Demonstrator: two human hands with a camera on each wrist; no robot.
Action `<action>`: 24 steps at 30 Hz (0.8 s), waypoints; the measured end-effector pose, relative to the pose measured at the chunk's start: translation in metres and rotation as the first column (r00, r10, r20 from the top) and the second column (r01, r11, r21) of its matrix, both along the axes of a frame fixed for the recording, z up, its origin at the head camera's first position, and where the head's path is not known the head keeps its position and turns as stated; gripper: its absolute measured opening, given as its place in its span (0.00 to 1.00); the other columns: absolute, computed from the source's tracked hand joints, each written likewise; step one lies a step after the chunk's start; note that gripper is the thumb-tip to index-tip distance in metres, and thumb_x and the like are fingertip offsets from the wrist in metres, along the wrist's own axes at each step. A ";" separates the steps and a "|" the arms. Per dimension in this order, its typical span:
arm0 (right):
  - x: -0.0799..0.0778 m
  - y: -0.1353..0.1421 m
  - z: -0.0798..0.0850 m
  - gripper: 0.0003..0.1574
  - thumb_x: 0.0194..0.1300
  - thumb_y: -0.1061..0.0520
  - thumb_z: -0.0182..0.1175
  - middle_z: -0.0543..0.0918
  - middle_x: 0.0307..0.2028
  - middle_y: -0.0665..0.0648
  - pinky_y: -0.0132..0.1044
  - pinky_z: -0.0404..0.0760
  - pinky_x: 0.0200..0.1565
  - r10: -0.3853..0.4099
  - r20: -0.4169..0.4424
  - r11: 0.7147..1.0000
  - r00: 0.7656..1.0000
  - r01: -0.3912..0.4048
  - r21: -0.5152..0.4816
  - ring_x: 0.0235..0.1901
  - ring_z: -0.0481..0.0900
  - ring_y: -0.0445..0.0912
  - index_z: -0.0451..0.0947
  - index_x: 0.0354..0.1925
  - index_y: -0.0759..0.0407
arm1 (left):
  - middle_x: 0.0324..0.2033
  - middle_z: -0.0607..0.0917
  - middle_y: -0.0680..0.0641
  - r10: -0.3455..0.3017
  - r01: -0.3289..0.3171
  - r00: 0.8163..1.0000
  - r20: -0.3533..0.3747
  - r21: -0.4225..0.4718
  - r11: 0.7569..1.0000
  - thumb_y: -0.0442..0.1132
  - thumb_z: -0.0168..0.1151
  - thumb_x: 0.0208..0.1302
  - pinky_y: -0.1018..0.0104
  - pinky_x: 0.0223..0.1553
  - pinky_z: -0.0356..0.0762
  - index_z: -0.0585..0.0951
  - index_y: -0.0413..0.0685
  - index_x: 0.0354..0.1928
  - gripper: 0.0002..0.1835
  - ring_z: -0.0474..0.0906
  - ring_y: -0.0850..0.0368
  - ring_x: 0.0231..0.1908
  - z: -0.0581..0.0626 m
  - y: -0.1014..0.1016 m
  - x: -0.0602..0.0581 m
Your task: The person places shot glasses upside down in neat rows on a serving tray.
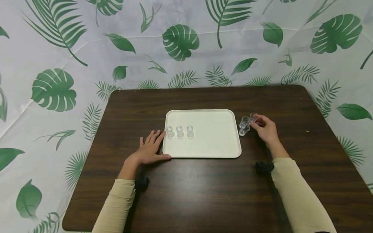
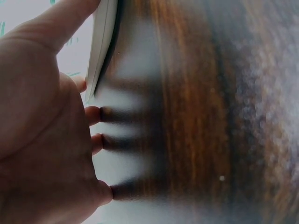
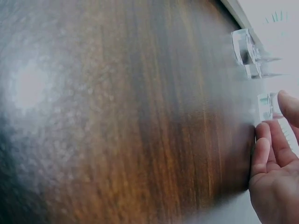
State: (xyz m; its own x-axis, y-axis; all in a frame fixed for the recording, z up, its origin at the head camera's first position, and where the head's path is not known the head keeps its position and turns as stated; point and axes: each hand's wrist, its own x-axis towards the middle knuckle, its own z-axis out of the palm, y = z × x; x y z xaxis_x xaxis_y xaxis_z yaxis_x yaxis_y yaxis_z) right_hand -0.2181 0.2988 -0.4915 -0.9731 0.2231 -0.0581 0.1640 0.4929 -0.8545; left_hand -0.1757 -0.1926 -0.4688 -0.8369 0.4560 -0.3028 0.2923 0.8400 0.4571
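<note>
Because our right hand [image 1: 266,131] pinches one clear cup [image 1: 253,117] just beside two neighbouring cups [image 1: 244,122] on the counter [image 1: 201,194], right of the tray [image 1: 214,136], we risk toppling them with a sideways lift. Our left hand [image 1: 149,151] lies spread at the tray's left edge; uneven pressure there could shift it and upset its three cups [image 1: 179,132].

I have free room over the right half of the tray [image 1: 214,136]; three clear cups [image 1: 179,131] block its left; two other cups [image 1: 245,121] sit between it and the right hand [image 1: 266,130].
</note>
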 end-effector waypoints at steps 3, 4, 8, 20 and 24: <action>0.000 0.001 0.001 0.28 0.69 0.54 0.63 0.76 0.55 0.63 0.28 0.70 0.45 -0.015 0.002 1.000 1.000 0.015 0.000 0.49 0.73 0.46 0.73 0.62 0.65 | 0.76 0.44 0.40 0.002 -0.002 1.000 0.000 0.003 1.000 0.72 0.60 0.57 0.26 0.62 0.29 0.43 0.53 0.79 0.59 0.33 0.39 0.75 -0.001 0.000 -0.001; 0.000 0.002 0.002 0.28 0.68 0.54 0.63 0.76 0.55 0.63 0.28 0.70 0.45 -0.023 0.004 1.000 1.000 0.023 -0.007 0.48 0.73 0.46 0.73 0.62 0.65 | 0.76 0.44 0.39 0.002 -0.002 1.000 -0.001 0.005 1.000 0.72 0.60 0.57 0.26 0.62 0.29 0.43 0.53 0.79 0.59 0.33 0.38 0.75 -0.001 0.000 -0.001; -0.001 0.005 0.007 0.28 0.68 0.55 0.63 0.76 0.52 0.60 0.26 0.74 0.41 -0.046 0.015 0.997 0.999 0.046 -0.059 0.43 0.74 0.39 0.72 0.62 0.65 | 0.76 0.44 0.38 0.000 0.000 1.000 -0.003 0.008 1.000 0.72 0.60 0.57 0.25 0.62 0.30 0.43 0.52 0.79 0.59 0.34 0.37 0.74 -0.003 0.000 -0.002; -0.003 0.011 0.017 0.25 0.65 0.64 0.64 0.73 0.47 0.51 0.28 0.82 0.35 -0.065 -0.026 0.950 0.998 0.054 -0.307 0.36 0.80 0.34 0.72 0.60 0.66 | 0.76 0.44 0.39 0.002 -0.002 1.000 0.013 -0.004 1.000 0.71 0.61 0.57 0.26 0.62 0.29 0.43 0.52 0.79 0.59 0.33 0.38 0.75 0.000 0.002 -0.002; -0.005 0.008 0.026 0.25 0.65 0.64 0.64 0.75 0.49 0.48 0.27 0.80 0.34 -0.078 -0.062 0.958 0.995 0.058 -0.279 0.36 0.79 0.34 0.73 0.59 0.65 | 0.76 0.44 0.39 0.002 -0.002 1.000 0.007 -0.002 1.000 0.71 0.61 0.57 0.25 0.62 0.29 0.43 0.52 0.79 0.59 0.33 0.38 0.74 -0.001 0.001 -0.002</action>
